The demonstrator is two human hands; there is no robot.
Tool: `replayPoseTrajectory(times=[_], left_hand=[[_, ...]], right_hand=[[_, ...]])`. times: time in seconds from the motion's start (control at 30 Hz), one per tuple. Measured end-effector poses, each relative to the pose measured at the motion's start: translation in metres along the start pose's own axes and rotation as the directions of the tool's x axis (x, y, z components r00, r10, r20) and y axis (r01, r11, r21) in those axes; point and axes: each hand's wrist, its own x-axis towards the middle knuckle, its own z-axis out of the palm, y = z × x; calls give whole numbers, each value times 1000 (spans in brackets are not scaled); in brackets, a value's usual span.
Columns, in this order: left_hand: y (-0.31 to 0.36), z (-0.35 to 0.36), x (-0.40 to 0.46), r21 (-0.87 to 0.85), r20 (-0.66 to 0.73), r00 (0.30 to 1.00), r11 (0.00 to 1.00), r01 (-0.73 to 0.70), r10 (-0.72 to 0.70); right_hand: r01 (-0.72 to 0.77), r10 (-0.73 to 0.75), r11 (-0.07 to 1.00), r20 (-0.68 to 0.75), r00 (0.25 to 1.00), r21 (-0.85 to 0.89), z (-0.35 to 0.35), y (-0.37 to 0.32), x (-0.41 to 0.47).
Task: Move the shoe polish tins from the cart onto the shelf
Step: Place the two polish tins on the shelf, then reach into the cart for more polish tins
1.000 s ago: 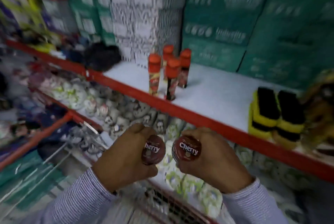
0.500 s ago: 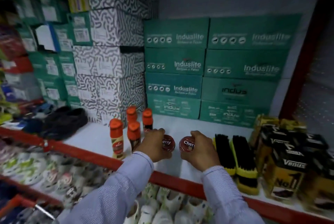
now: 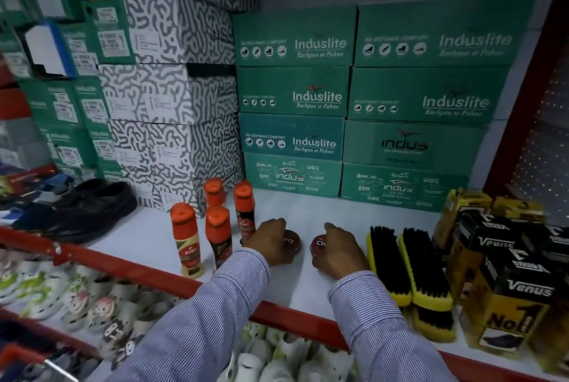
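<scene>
Two round dark-red Cherry polish tins rest on the white shelf (image 3: 308,209). My left hand (image 3: 269,243) is closed over the left tin (image 3: 292,243), just right of the orange-capped polish bottles (image 3: 218,233). My right hand (image 3: 337,250) is closed over the right tin (image 3: 317,244), left of the brushes. A small gap separates the two tins. Each hand hides most of its tin. The cart is barely in view at the bottom left.
Green shoe boxes (image 3: 295,98) and patterned boxes (image 3: 172,95) stand stacked at the back. Yellow-backed black brushes (image 3: 409,267) lie to the right, with black and yellow polish cartons (image 3: 505,273) beyond. Black shoes (image 3: 89,212) sit at left. A red rail (image 3: 295,320) edges the shelf.
Both hands carried the tins up from over the cart, reached onto the shelf and lowered them to its surface between the bottles and the brushes.
</scene>
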Motion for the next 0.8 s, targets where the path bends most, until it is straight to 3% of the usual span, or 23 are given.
replayPoseTrajectory(times=[0.2,0.3,0.4,0.57,0.7,0.8], left_hand=[[9,-18,-68,12,-119,984,991,-135,135],[2,-4,-125,20,-276,932,971,-239,235],[-21,30,-180,125,-397,864,951,-282,309],[-78,123,-261,167,-339,906,964,-207,253],[-116,202,-315,105,-169,982,992,-72,89],[-141,272,-344,83,1,999,996,40,-41]], right_hand=[[208,-203,978,-160,966,16,-13,2,-56],[360,-333,932,-282,900,47,-3,5,-108],[441,-419,897,-297,858,7,26,14,-160],[458,-453,889,-148,879,0,105,41,-239],[443,-442,896,79,894,-7,181,71,-292],[390,-362,919,273,891,-53,249,105,-318]])
